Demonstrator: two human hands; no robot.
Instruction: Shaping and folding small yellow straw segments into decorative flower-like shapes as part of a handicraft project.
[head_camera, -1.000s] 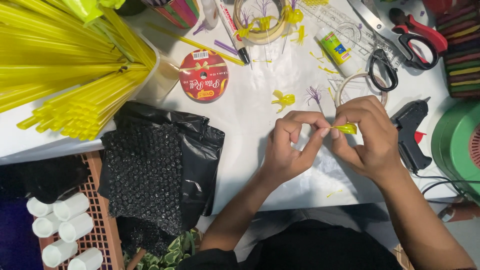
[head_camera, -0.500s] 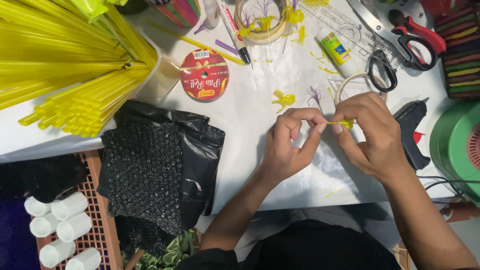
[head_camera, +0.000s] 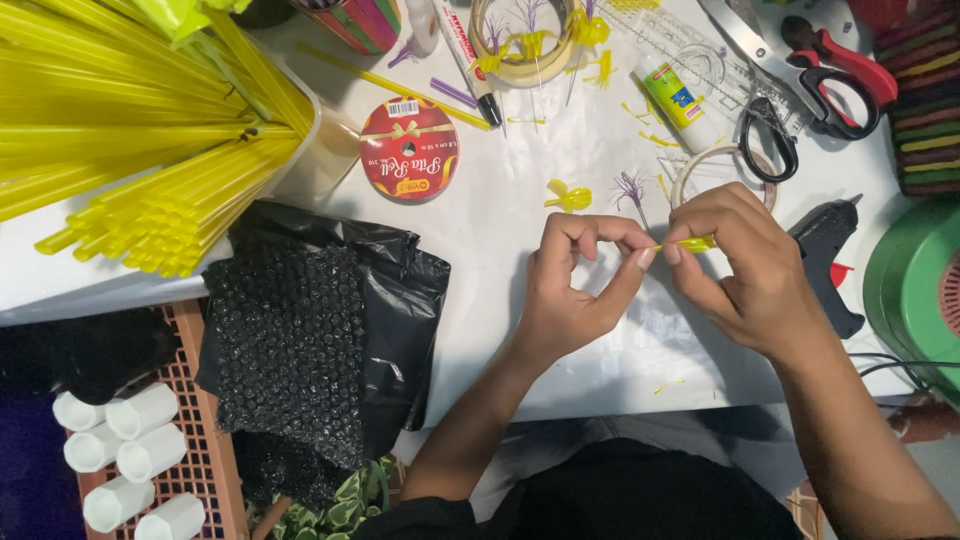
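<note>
Over the white table (head_camera: 520, 190), my left hand (head_camera: 570, 290) and my right hand (head_camera: 745, 270) pinch a small yellow straw piece (head_camera: 690, 243) between their fingertips. The piece lies roughly level, its left end at my left thumb and forefinger, its right end under my right fingers. Just beyond the hands lie a yellow straw flower (head_camera: 568, 195) and a purple fringed stamen (head_camera: 630, 188). A black glue gun (head_camera: 825, 250) rests to the right of my right hand.
A big bundle of yellow straws (head_camera: 130, 130) fills the top left. A red ribbon spool (head_camera: 408, 148), tape ring (head_camera: 525, 45), glue bottle (head_camera: 675, 90), scissors (head_camera: 765, 130), red pliers (head_camera: 835, 65) lie behind. Black bubble wrap (head_camera: 300, 350) and white cylinders (head_camera: 120, 450) sit lower left.
Both hands have shifted slightly up and right, and my right fingers have turned the yellow straw piece from a bunched lump to a thinner, level strip.
</note>
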